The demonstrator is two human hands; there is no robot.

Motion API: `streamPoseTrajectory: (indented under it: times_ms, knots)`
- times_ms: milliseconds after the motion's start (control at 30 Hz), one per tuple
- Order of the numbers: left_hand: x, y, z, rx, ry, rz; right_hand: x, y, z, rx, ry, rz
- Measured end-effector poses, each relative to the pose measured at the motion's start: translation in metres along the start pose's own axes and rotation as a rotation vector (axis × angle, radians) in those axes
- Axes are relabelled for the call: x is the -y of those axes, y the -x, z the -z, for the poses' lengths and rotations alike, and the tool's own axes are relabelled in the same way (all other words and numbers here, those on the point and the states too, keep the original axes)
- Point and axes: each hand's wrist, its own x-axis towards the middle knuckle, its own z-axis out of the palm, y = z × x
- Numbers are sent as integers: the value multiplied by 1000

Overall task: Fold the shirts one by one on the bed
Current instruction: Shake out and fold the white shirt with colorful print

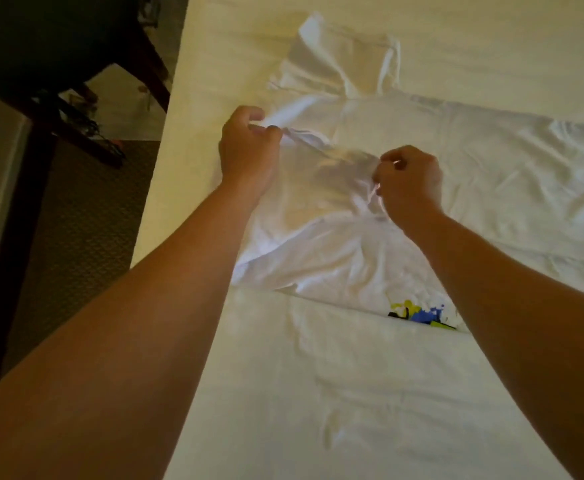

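A white shirt [335, 244] lies spread and rumpled across the middle of the cream-sheeted bed [318, 393]. A blue, yellow and black print [422, 315] peeks out at its near edge. My left hand [249, 147] pinches a corner of the shirt's cloth near the bed's left side, fingers curled round it. My right hand [408, 180] pinches the cloth a little nearer and to the right, lifting it into a ridge between the two hands. Farther back lies more white cloth [339, 60], partly folded over.
The bed's left edge [152, 188] drops to a patterned carpet [86, 216]. A dark wooden piece of furniture [41, 109] with cables stands on the floor at upper left. More wrinkled white cloth [526, 174] spreads over the bed to the right.
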Motion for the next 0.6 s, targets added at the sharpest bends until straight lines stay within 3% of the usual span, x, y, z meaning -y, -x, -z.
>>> streamPoseTrajectory:
  times_ms: [67, 233, 300, 433, 600]
  knots:
    - [8, 10, 1, -45, -39, 28, 0, -3, -3, -55, -31, -44]
    - [52, 43, 18, 7, -447, 32, -13, 11, -22, -22, 224, 225]
    - [63, 50, 28, 53, -570, 22, -10, 5, -27, 27, 350, 237]
    - [77, 66, 46, 85, -621, 18, 4, -6, -32, 99, 670, 221]
    - [92, 86, 70, 1, -629, -50, 48, -6, -62, 280, 554, 495]
